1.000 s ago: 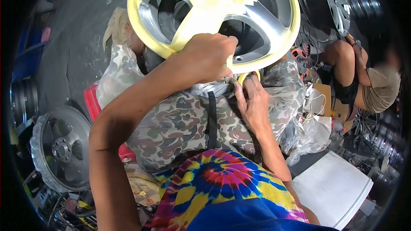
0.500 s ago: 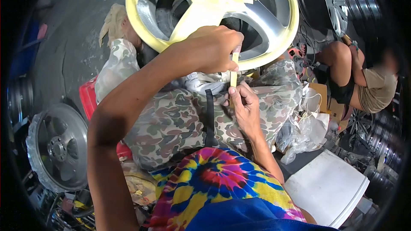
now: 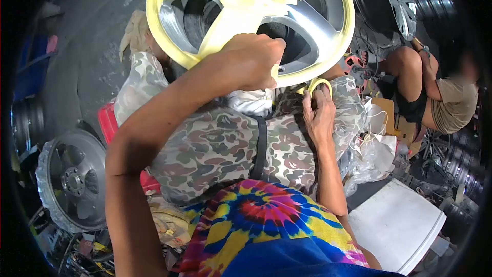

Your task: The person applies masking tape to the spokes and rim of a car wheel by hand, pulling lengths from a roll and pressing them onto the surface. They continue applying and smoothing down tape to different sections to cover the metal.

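A bare alloy wheel [image 3: 72,179] lies on the floor at the left. The left hand [image 3: 251,61] has its fingers curled tight on the lower rim of the yellow-taped wheel [image 3: 241,7], which is propped on the person's camouflage lap. Just right of it, the right hand [image 3: 318,115] pinches a tape roll [image 3: 314,85] in its fingers, right under that rim.

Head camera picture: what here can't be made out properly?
Head view:
- wheel: top cut off by the picture edge.
- left hand: its knuckles hide whatever the fingertips pinch at the rim.
- tape roll: mostly covered by the right hand.
- clutter bottom left: too dark and small to name.
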A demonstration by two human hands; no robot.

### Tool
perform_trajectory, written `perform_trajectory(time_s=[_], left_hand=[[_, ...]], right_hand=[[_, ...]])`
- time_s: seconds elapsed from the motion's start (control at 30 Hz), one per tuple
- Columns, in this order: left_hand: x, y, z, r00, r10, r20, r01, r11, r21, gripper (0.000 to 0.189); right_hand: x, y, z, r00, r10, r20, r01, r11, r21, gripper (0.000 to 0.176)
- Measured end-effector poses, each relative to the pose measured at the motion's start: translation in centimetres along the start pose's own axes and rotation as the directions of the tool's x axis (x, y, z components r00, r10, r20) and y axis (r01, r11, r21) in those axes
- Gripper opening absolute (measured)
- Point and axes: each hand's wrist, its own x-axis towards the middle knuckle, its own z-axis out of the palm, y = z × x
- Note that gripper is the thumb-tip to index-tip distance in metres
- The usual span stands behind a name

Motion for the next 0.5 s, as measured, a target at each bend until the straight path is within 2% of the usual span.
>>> perform_trajectory(time_s=[0.03,0.1,0.13,0.17,0.2,0.23,0.27,0.3,0.33,0.37,0.4,0.43,0.47,0.5], left_hand=[[-0.2,0.2,0.2,1.0,0.002,0.001,-0.002,1.0,-0.016,0.047],[-0.4,0.1,-0.4,1.0,-0.007,-0.015,0.006,0.999,-0.039,0.041],[-0.5,-0.1,-0.2,1.0,-0.012,-0.011,0.011,0.999,-0.04,0.041],[-0.6,-0.5,0.1,0.996,0.068,-0.059,-0.073,0.993,-0.087,0.035],[-0.6,-0.8,0.1,0.983,0.147,-0.114,-0.161,0.978,-0.129,0.029],[-0.4,-0.7,-0.1,0.982,0.147,-0.116,-0.161,0.979,-0.126,0.029],[-0.1,-0.5,-0.3,0.987,0.135,-0.082,-0.145,0.981,-0.128,0.025],[0.0,-0.4,-0.4,0.991,0.122,-0.047,-0.127,0.983,-0.131,0.022],[-0.2,-0.5,-0.5,0.991,0.121,-0.05,-0.126,0.983,-0.131,0.022],[-0.6,-0.7,-0.5,0.973,0.159,-0.167,-0.172,0.983,-0.064,0.02],[-0.8,-0.9,-0.5,0.939,0.204,-0.278,-0.21,0.978,0.008,0.018],[-1.2,-0.5,-1.2,0.939,0.21,-0.272,-0.216,0.976,0.008,0.018],[-1.5,0.0,-2.3,0.942,0.036,-0.334,-0.119,0.965,-0.233,0.018],[-1.7,0.1,-3.0,0.925,-0.152,-0.348,-0.03,0.885,-0.465,0.018]], right_hand=[[-0.7,0.0,-0.4,1.0,0.004,0.011,-0.004,1.0,-0.011,0.024],[-0.8,0.3,-0.7,0.976,0.212,-0.044,-0.195,0.95,0.245,0.029],[-0.8,0.4,-0.8,0.936,0.353,-0.015,-0.309,0.838,0.449,0.028],[-0.8,0.4,-1.0,0.877,0.479,0.043,-0.397,0.67,0.627,0.03],[-0.5,-0.3,-1.6,0.871,0.487,0.056,-0.388,0.616,0.685,0.029],[0.1,-1.2,-2.7,0.868,0.492,0.067,-0.375,0.561,0.738,0.03],[0.7,-2.0,-3.5,0.871,0.491,-0.017,-0.312,0.581,0.752,0.033],[0.8,-1.4,-4.5,0.868,0.497,0.021,-0.303,0.494,0.815,0.031],[1.3,-1.7,-5.2,0.886,0.463,-0.011,-0.238,0.476,0.847,0.031],[2.0,-2.3,-6.0,0.901,0.432,-0.045,-0.174,0.453,0.874,0.031],[2.4,-3.0,-7.0,0.897,0.442,-0.015,-0.194,0.423,0.885,0.028],[2.9,-3.6,-7.4,0.894,0.449,-0.018,-0.194,0.423,0.885,0.028],[3.6,-4.3,-7.4,0.932,0.358,-0.046,-0.172,0.55,0.817,0.03],[4.3,-4.9,-7.4,0.964,0.262,-0.057,-0.137,0.664,0.735,0.037]])
